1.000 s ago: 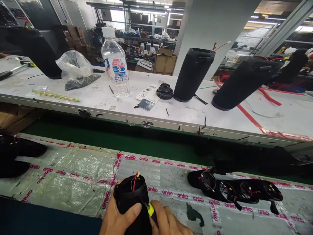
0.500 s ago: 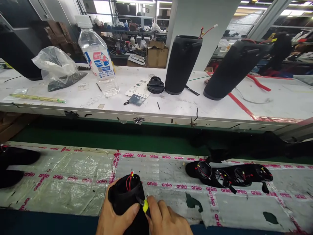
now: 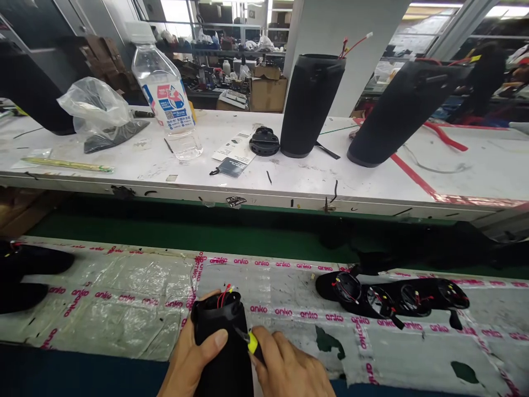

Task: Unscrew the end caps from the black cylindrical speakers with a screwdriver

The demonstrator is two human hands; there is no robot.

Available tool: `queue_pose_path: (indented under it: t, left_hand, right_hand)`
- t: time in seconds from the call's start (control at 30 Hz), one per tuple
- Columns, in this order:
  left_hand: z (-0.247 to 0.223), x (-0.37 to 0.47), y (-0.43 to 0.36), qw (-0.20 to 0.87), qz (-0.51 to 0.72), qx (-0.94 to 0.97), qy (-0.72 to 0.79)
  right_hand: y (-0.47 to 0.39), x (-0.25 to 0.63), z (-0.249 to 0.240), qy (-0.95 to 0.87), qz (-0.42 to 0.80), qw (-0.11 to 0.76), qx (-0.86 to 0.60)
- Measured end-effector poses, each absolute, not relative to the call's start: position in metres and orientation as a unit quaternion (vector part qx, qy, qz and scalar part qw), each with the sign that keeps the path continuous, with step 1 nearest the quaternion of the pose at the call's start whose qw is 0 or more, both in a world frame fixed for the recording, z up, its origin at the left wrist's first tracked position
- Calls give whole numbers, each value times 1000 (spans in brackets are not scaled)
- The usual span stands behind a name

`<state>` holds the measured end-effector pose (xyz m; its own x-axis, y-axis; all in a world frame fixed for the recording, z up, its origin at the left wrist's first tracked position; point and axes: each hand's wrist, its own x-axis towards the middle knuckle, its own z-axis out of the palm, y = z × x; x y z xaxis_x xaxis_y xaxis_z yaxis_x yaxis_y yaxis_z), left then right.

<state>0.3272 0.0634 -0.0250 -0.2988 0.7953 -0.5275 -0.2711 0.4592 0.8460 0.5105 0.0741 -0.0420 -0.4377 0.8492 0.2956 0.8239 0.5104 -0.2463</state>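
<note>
Where the black cylinder [image 3: 223, 358] lies: between the two hands, tight against the left, its right side turned to the right.
Long axis: close to upright in view, top leaning slightly left; open end uppermost, lower end out of frame below the hands.
Left hand [image 3: 192, 353]: wrapped round the cylinder's left side, thumb across the near face, some fingers hidden behind.
Right hand [image 3: 291, 361]: closed on a yellow-and-black tool [image 3: 253, 343], knuckles up, just right of the cylinder.
Key relation: tool points up-left from the right hand, thin tip over the cylinder's upper right side, below the rim; tip contact can't be told.
Nearer hand: left is on the cylinder; right hand nearest the tip spot.
Red wires [image 3: 223, 298]: poking from the open top, above the left thumb.
Beyond hands: table [image 3: 198, 179] with two more cylinders, ahead and right.
Right of hands: black panel [image 3: 394, 300] with round openings, well apart.
</note>
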Motion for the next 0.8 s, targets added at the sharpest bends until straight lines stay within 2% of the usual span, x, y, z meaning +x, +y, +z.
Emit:
queue_pose_path:
  t: [0.43,0.8]
  left_hand:
    - [-24,323,69,568,457,266,630]
    - [-24,322,75,627,429,286,584]
  right_hand:
    - [89,529,-30,-901,14,98,-423]
    - [100,546,-27,-921,13,97,-376]
